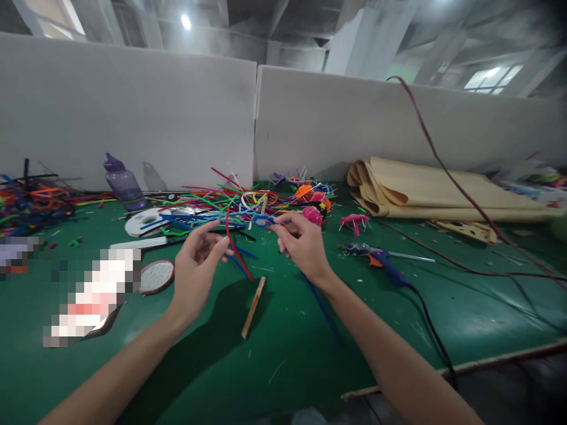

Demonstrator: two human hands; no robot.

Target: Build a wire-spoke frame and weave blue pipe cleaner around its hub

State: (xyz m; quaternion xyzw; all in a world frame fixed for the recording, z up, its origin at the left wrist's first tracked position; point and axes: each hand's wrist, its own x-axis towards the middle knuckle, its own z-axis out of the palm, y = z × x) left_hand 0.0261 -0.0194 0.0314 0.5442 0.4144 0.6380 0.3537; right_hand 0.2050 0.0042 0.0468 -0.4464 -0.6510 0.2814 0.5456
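My right hand (305, 242) pinches a small blue loop (263, 221) that looks like bent pipe cleaner with a pale middle. Facing it, my left hand (199, 265) is raised with fingers loosely curled and thumb and forefinger apart. A red pipe cleaner (239, 255) passes just beside the left fingertips; whether they touch it I cannot tell. Behind both hands spreads a tangled heap of coloured pipe cleaners (208, 198). Below them, a short wooden stick (254, 308) lies on the green table (283, 366). A blue pipe cleaner (322, 307) lies partly behind my right wrist.
A blue glue gun (385, 264) with its cord lies at right, near pink pipe-cleaner figures (354, 222). Rolled brown paper (443, 189) rests by the white partition (133, 106). At left are a purple bottle (124, 182), a white tape roll (133, 223) and a round lid (156, 276).
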